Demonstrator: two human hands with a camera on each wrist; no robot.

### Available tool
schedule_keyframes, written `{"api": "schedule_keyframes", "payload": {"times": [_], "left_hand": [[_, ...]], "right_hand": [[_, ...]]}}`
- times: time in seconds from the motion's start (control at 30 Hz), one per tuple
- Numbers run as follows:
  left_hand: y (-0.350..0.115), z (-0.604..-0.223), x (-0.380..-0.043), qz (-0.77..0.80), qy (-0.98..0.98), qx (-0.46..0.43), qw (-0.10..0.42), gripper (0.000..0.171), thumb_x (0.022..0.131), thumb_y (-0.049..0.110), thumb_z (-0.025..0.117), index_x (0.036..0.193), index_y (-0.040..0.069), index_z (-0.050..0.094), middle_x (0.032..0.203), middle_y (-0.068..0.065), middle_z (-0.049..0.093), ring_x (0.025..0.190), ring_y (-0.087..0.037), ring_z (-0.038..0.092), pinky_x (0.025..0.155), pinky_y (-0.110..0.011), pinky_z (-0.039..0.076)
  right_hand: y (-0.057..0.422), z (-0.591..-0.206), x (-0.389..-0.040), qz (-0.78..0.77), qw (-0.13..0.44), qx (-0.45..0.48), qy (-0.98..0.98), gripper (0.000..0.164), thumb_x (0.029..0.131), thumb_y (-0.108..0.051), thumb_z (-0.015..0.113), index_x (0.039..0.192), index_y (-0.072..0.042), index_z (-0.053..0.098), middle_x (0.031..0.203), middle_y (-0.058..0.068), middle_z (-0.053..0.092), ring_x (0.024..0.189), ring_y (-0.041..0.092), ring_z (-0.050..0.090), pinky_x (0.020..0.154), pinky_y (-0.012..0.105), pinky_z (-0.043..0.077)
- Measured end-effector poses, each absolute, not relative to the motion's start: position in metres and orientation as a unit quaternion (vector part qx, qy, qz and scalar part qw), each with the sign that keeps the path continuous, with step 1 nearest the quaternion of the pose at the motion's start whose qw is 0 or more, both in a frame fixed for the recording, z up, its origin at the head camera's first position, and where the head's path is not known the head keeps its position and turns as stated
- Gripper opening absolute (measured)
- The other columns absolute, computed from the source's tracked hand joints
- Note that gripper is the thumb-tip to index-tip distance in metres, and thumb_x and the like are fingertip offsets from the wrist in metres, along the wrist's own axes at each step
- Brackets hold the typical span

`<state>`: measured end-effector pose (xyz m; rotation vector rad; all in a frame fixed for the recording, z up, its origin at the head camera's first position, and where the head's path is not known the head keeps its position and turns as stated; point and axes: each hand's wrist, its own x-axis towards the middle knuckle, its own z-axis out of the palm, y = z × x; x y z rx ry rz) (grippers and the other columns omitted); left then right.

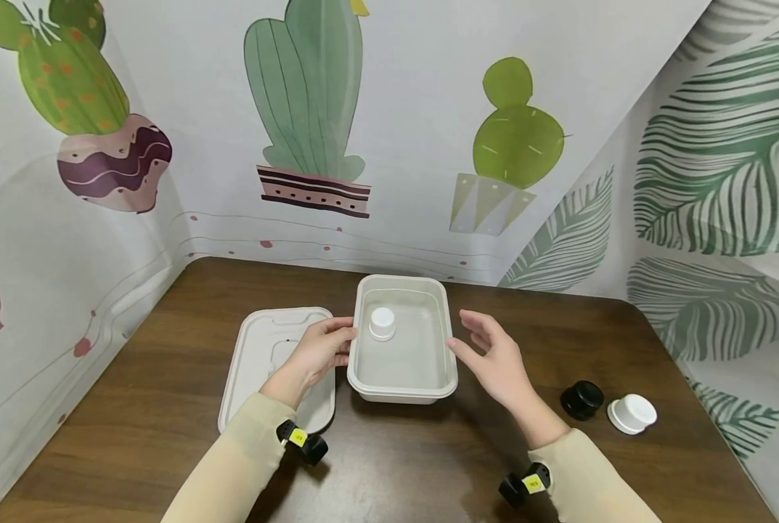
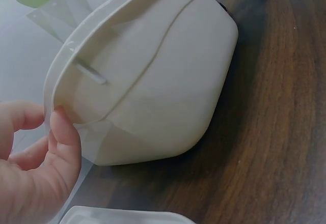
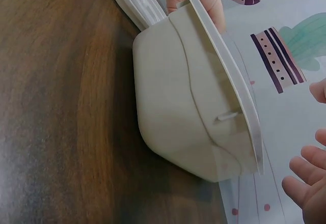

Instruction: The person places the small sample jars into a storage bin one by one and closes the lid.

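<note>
A beige plastic box (image 1: 422, 349) is at the middle of the wooden table, with a white round cap-like piece (image 1: 382, 323) inside it. My left hand (image 1: 320, 352) pinches the box's left rim between thumb and fingers; the left wrist view shows this grip (image 2: 46, 158) up close. Beside the opposite rim, my right hand (image 1: 494, 359) has its fingers spread and holds nothing. In the right wrist view, those fingers (image 3: 305, 170) are apart from the box wall (image 3: 168, 96). Whether the box's bottom touches the table cannot be told.
A pale flat lid (image 1: 252, 363) lies on the table left of the box, partly under my left hand and forearm. To the right are a black round piece (image 1: 581, 400) and another white one (image 1: 634, 412). A cactus-patterned cloth (image 1: 415, 181) hangs behind the table (image 1: 389, 465).
</note>
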<state>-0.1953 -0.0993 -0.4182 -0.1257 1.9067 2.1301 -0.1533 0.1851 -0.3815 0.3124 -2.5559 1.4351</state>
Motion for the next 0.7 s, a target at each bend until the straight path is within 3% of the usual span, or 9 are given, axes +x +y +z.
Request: {"api": "schedule_keyframes", "payload": {"times": [0.7], "left_hand": [[-0.100, -0.418, -0.195, 0.735, 0.662, -0.046, 0.139, 0.042, 0.092, 0.008, 0.054, 0.130, -0.007, 0.047, 0.100, -0.012, 0.064, 0.075, -0.013, 0.064, 0.059, -0.022, 0.052]], "right_hand": [[0.208, -0.385, -0.148, 0.502, 0.088, 0.069, -0.858, 0.049, 0.087, -0.025, 0.068, 0.129, -0.006, 0.051, 0.132, 0.014, 0.054, 0.126, 0.030, 0.050, 0.103, 0.041, 0.042]]}}
